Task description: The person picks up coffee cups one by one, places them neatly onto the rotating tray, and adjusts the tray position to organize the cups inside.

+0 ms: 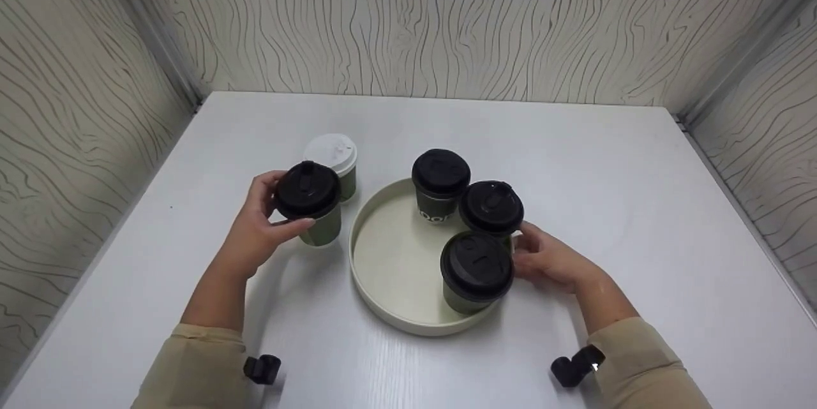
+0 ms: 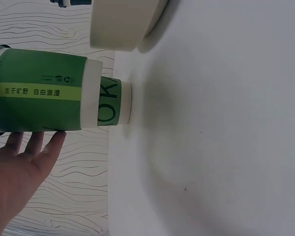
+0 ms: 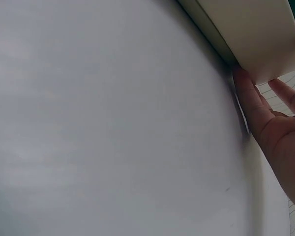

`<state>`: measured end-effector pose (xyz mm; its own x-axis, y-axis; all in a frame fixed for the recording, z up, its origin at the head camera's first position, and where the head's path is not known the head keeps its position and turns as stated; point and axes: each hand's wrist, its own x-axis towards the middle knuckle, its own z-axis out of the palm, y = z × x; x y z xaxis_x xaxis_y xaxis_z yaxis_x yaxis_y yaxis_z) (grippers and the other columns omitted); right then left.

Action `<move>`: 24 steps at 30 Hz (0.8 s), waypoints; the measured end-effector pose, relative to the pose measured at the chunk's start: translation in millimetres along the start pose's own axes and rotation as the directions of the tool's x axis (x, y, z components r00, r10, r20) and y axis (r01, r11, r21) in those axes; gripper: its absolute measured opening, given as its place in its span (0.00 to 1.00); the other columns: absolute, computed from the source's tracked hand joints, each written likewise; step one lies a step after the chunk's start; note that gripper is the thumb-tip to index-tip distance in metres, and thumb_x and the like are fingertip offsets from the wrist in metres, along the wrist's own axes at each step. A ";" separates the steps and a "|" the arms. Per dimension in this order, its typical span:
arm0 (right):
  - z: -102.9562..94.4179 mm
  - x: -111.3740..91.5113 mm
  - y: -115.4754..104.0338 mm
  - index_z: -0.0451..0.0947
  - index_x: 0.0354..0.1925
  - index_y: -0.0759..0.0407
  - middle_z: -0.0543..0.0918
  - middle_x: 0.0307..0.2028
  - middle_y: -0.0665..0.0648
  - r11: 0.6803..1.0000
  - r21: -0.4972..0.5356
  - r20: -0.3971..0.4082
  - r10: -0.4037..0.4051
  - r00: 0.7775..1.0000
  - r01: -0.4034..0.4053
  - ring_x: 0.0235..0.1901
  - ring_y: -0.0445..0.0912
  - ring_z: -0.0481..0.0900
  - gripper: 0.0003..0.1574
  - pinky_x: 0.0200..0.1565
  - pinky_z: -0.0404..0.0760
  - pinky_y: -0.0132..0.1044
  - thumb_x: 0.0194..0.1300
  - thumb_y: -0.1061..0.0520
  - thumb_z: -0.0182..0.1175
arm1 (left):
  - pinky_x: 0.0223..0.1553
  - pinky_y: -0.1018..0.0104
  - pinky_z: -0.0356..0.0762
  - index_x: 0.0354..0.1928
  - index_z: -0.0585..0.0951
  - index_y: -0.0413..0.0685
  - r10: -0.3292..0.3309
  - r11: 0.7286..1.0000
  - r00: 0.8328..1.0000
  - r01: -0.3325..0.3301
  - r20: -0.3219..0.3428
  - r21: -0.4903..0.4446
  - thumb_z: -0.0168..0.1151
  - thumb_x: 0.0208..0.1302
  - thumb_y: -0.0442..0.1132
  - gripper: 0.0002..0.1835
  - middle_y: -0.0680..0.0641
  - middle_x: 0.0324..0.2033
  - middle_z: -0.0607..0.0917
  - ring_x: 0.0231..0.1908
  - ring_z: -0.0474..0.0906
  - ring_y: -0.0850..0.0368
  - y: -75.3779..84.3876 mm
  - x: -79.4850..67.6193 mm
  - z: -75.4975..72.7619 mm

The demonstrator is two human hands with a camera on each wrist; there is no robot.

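My left hand [image 1: 258,230] grips a green paper coffee cup [image 2: 39,91] with a black lid, raised above the table left of the tray. Behind it stands another green cup with a white lid [image 1: 332,150]. The round cream tray [image 1: 392,268] carries three black-lidded cups: one at the back [image 1: 440,173], one at the right [image 1: 491,205] and one at the front right [image 1: 477,268]. My right hand [image 1: 552,262] holds the tray's right side, with fingertips [image 3: 243,78] at its lower edge. Another fingertip shows by the rim; part of this hand's hold is hidden.
The white table [image 1: 574,154] lies under everything. Patterned panels [image 1: 408,20] close it in at the back and both sides. A small black device [image 1: 262,369] sits at the left wrist, and a similar one [image 1: 576,366] at the right.
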<state>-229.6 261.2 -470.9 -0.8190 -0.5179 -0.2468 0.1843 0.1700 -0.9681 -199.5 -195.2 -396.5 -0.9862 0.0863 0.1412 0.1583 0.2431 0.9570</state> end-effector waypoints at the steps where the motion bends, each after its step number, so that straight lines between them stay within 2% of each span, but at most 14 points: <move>1: -0.1 0.1 0.0 0.44 0.69 0.61 0.68 0.44 0.63 1.000 -0.004 -0.002 0.002 1.000 -0.002 0.37 0.47 0.76 0.49 0.41 0.77 0.37 0.56 0.63 0.59 | 0.53 0.56 0.69 0.61 0.57 0.49 0.000 1.000 1.000 0.000 0.005 0.000 0.72 0.46 0.37 0.43 0.51 0.59 0.65 0.62 0.60 0.55 1.9 0.6 1.0; 5: 0.1 0.0 0.6 0.44 0.69 0.60 0.67 0.45 0.63 1.000 0.001 -0.010 0.010 1.000 -0.010 0.37 0.47 0.76 0.50 0.41 0.77 0.38 0.56 0.64 0.60 | 0.55 0.59 0.67 0.61 0.57 0.49 0.015 1.000 1.000 -0.015 0.014 -0.007 0.73 0.46 0.37 0.43 0.50 0.59 0.65 0.61 0.62 0.55 8.8 2.9 5.7; 11: 1.3 -0.1 1.8 0.43 0.69 0.61 0.66 0.47 0.63 0.999 0.033 -0.006 0.006 1.000 -0.006 0.39 0.47 0.76 0.50 0.44 0.77 0.38 0.56 0.64 0.59 | 0.60 0.57 0.59 0.61 0.57 0.47 0.047 0.998 0.999 -0.046 0.020 -0.036 0.72 0.46 0.35 0.43 0.49 0.57 0.66 0.60 0.62 0.56 16.4 7.3 13.6; 18: 1.2 0.7 3.3 0.41 0.69 0.60 0.66 0.49 0.65 0.994 0.108 0.038 -0.011 0.999 0.007 0.43 0.50 0.77 0.48 0.47 0.76 0.44 0.59 0.65 0.57 | 0.60 0.57 0.58 0.60 0.59 0.49 0.071 0.997 0.997 -0.069 0.038 -0.043 0.72 0.46 0.36 0.41 0.48 0.55 0.68 0.58 0.64 0.55 25.9 15.5 26.7; 24: 2.4 0.6 3.4 0.41 0.69 0.61 0.66 0.47 0.64 0.995 0.100 0.026 -0.011 1.000 0.008 0.41 0.48 0.76 0.49 0.45 0.77 0.41 0.58 0.66 0.57 | 0.61 0.58 0.56 0.60 0.59 0.48 0.066 0.997 0.997 -0.065 0.046 -0.040 0.72 0.46 0.36 0.41 0.48 0.56 0.69 0.58 0.64 0.56 30.5 23.4 38.1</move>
<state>-228.2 259.4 -474.4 -0.8065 -0.5414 -0.2376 0.2314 0.0808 -0.9695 -216.0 -149.0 -373.7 -0.9703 0.1463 0.1927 0.2197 0.1985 0.9552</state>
